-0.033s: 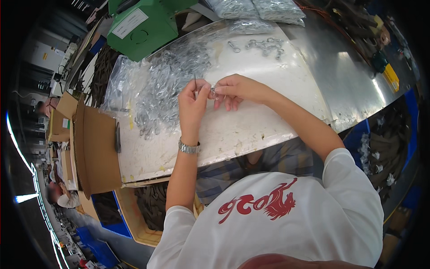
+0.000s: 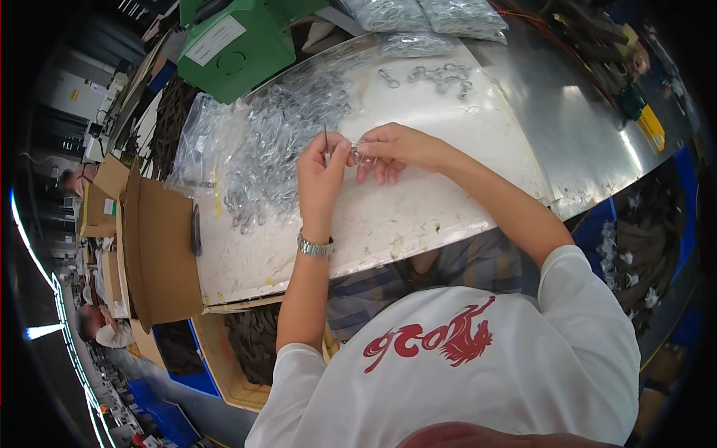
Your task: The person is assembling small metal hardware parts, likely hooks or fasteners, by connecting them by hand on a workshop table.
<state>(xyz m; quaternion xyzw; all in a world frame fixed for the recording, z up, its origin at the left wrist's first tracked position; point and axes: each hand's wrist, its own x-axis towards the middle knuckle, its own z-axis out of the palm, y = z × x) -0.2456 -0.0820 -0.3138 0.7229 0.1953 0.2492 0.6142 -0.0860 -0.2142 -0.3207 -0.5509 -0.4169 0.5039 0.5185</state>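
As left hand (image 2: 321,169) and right hand (image 2: 394,147) pinch a small metal piece (image 2: 356,151) | dark rod (image 2: 326,137) juts far-side from left hand | slack fingertips could drop the piece

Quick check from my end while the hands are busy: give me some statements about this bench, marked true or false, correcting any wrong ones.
1. The left hand and right hand are close together over the white board. True.
2. The metal wristband is on the right wrist. False: the metal wristband is on the left wrist.
3. A thin dark rod sticks up at the left hand. True.
4. The large pile of shiny metal pieces lies right of both hands. False: the large pile lies mostly to their left.
5. The green machine stands left of the filled clear bags. True.
6. The cardboard box is at the board's right end. False: it stands by the left end.
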